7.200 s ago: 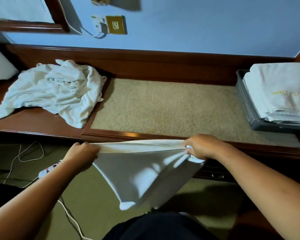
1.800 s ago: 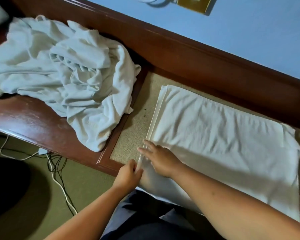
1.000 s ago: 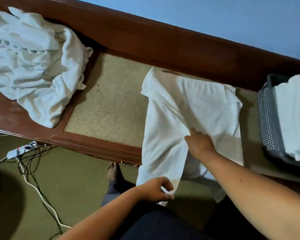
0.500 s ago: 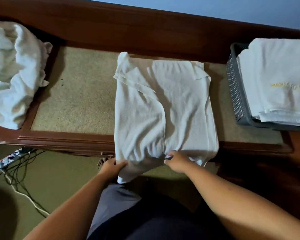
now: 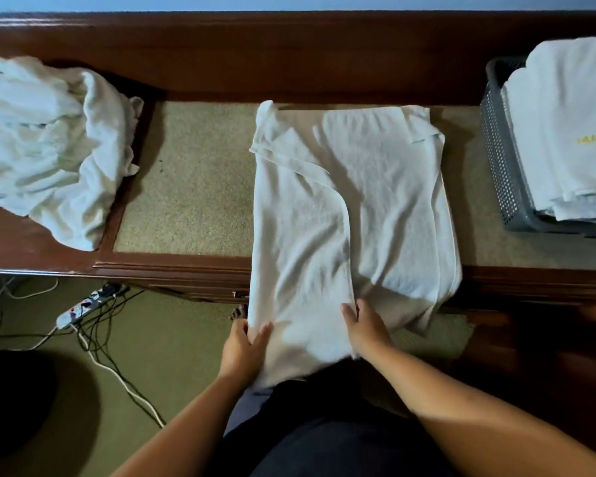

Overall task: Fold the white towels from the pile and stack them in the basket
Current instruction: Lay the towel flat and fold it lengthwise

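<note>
A white towel (image 5: pixel 351 208), partly folded, lies across the middle of the wooden bench (image 5: pixel 172 270), and its near end hangs over the front edge. My left hand (image 5: pixel 245 349) grips the hanging end at its left corner. My right hand (image 5: pixel 365 325) holds the same end on the right, where the upper layer's edge runs. A crumpled pile of white towels (image 5: pixel 49 146) sits at the left end of the bench. The grey perforated basket (image 5: pixel 499 160) stands at the right end with folded white towels (image 5: pixel 565 125) stacked in it.
The bench has a beige carpeted inset (image 5: pixel 193 180) and a dark wooden back rail (image 5: pixel 289 53). On the green floor at the lower left lie a power strip (image 5: pixel 86 304) and several loose cables (image 5: pixel 117 370). My legs are right below the towel.
The towel went from a long strip to folded over on itself. In the last half second both hands shifted slightly on its hanging near end, and the view drew closer.
</note>
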Action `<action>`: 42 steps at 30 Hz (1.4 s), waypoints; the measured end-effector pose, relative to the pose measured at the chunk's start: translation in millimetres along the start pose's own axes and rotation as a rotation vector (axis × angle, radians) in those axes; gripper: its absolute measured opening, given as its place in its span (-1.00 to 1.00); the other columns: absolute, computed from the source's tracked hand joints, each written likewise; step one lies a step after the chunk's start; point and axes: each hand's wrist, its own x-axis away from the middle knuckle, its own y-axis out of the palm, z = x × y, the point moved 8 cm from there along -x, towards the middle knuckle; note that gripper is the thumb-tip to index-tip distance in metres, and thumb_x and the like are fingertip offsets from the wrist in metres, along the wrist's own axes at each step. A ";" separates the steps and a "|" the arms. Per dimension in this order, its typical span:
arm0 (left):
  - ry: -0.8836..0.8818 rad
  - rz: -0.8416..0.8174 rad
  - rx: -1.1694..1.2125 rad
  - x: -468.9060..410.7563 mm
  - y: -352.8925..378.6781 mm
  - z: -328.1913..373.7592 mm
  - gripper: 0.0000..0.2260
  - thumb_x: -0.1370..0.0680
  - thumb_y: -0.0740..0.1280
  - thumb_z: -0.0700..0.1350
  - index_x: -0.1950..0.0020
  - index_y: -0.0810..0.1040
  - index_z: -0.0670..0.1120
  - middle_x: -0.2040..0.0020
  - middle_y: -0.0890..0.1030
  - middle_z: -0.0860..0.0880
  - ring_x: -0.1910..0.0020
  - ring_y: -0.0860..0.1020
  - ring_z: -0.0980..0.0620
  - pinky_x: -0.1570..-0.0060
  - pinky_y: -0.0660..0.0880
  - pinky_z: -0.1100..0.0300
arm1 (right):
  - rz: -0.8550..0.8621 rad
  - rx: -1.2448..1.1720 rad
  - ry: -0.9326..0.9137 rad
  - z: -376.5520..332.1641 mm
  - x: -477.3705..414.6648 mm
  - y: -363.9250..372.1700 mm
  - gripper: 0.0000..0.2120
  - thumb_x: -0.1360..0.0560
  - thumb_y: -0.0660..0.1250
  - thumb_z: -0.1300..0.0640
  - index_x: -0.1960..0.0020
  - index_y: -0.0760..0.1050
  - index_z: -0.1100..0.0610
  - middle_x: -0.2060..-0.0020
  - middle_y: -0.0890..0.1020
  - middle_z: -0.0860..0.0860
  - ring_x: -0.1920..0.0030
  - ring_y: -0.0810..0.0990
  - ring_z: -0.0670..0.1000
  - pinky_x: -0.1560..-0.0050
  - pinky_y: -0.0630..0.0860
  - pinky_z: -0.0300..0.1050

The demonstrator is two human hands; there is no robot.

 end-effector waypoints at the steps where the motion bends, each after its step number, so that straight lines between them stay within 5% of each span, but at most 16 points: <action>1: 0.013 -0.023 -0.013 -0.4 2.0 -2.6 -0.69 -0.53 0.44 0.11 -0.03 0.48 -0.10 0.12 0.63 -0.03 0.12 0.61 -0.07 0.11 0.53 0.01 | 0.022 0.021 -0.029 1.6 5.6 -2.9 -0.45 -0.67 0.14 -0.11 -0.51 0.26 0.23 -0.41 0.45 0.16 -0.34 0.49 0.18 -0.07 0.47 -0.11; 5: 0.050 -0.156 -0.221 -4.5 16.4 -9.4 -0.62 -0.45 0.51 0.18 -0.03 0.46 -0.01 0.13 0.58 0.12 0.13 0.57 0.01 0.14 0.45 0.12 | 0.029 0.109 -0.052 22.4 12.9 0.7 -0.50 -0.68 0.12 -0.08 -0.48 0.27 0.22 -0.34 0.52 0.18 -0.32 0.50 0.20 -0.16 0.43 -0.05; 9: -0.040 -0.264 -0.422 -7.5 31.4 -30.3 -0.51 -0.46 0.51 0.04 -0.24 0.39 -0.11 -0.12 0.62 -0.12 -0.12 0.59 -0.18 -0.05 0.52 0.03 | 0.006 0.202 -0.017 28.0 6.6 6.7 -0.78 -0.64 0.23 0.06 -0.22 0.30 0.11 -0.13 0.54 0.08 -0.07 0.57 0.14 -0.02 0.50 -0.03; 12: -0.067 -0.295 -0.693 -7.5 30.1 -39.7 -0.32 -0.49 0.47 0.02 -0.48 0.20 -0.10 -0.37 0.44 -0.18 -0.31 0.48 -0.22 -0.27 0.46 -0.08 | 0.043 0.342 -0.131 10.9 5.7 2.7 -0.59 -0.60 0.28 0.09 -0.39 0.23 0.06 -0.28 0.41 0.08 -0.14 0.53 0.12 -0.04 0.50 -0.03; 18: 0.321 -0.126 -0.839 -15.1 23.0 17.8 -0.23 -0.57 0.33 0.03 -0.64 -0.06 -0.02 -0.60 0.07 -0.12 -0.55 0.15 -0.19 -0.47 0.20 -0.07 | 0.176 0.611 -0.530 -37.0 2.2 -9.1 -0.48 -0.56 0.30 0.09 -0.49 0.30 0.11 -0.44 0.32 0.10 -0.39 0.39 0.16 -0.34 0.44 0.09; 24: 0.620 -0.129 -0.820 -37.6 38.4 81.6 -0.35 -0.64 0.22 0.05 -0.65 0.01 -0.06 -0.66 -0.12 -0.06 -0.63 -0.09 -0.09 -0.56 -0.03 -0.05 | 0.068 0.737 -0.683 -73.2 -20.0 4.4 -0.43 -0.61 0.20 0.13 -0.58 0.19 0.18 -0.59 0.14 0.15 -0.58 0.15 0.18 -0.47 0.27 0.19; 29: 0.648 -0.176 -0.894 -68.9 49.3 96.8 -0.38 -0.67 0.12 0.08 -0.66 -0.05 -0.06 -0.64 -0.20 -0.03 -0.64 -0.14 -0.06 -0.54 -0.20 0.02 | -0.026 0.786 -0.579 -93.7 -52.2 10.9 -0.37 -0.65 0.12 0.01 -0.64 -0.05 0.10 -0.62 -0.17 0.04 -0.62 -0.16 0.09 -0.56 -0.06 0.23; 34: 0.671 -0.192 -0.978 -128.2 45.4 123.0 -0.34 -0.59 -0.02 0.25 -0.65 0.04 0.00 -0.65 -0.05 -0.06 -0.62 0.00 -0.10 -0.53 -0.01 -0.09 | -0.037 0.845 -0.516 -132.0 -102.5 -0.7 -0.26 -0.61 0.12 -0.19 -0.64 -0.14 0.00 -0.61 -0.27 -0.03 -0.61 -0.19 0.06 -0.50 -0.06 0.38; 37: 0.674 -0.164 -0.983 -173.6 37.0 156.0 -0.32 -0.59 -0.06 0.29 -0.65 -0.07 0.04 -0.64 -0.20 0.00 -0.61 -0.15 -0.05 -0.54 -0.12 -0.06 | -0.047 0.836 -0.469 -165.5 -147.2 -19.6 -0.27 -0.63 0.02 -0.26 -0.63 -0.25 -0.04 -0.60 -0.28 -0.08 -0.61 -0.17 0.01 -0.46 -0.20 0.47; 39: 0.685 -0.147 -0.963 -207.4 29.6 178.5 -0.33 -0.59 -0.04 0.30 -0.66 -0.03 0.05 -0.64 -0.18 0.00 -0.62 -0.13 -0.06 -0.56 -0.03 -0.12 | -0.073 0.820 -0.413 -188.9 -177.7 -31.6 -0.28 -0.63 -0.04 -0.29 -0.61 -0.31 -0.07 -0.62 -0.22 -0.06 -0.61 -0.12 0.03 -0.44 -0.28 0.47; 42: 0.684 -0.189 -1.001 -260.2 23.9 218.1 -0.33 -0.59 -0.09 0.35 -0.65 -0.09 0.14 -0.64 -0.25 0.03 -0.63 -0.13 -0.16 -0.56 -0.05 -0.19 | -0.043 0.804 -0.344 -222.1 -224.5 -53.0 -0.28 -0.62 -0.06 -0.32 -0.63 -0.18 0.00 -0.63 -0.13 0.01 -0.61 -0.18 0.06 -0.44 -0.26 0.48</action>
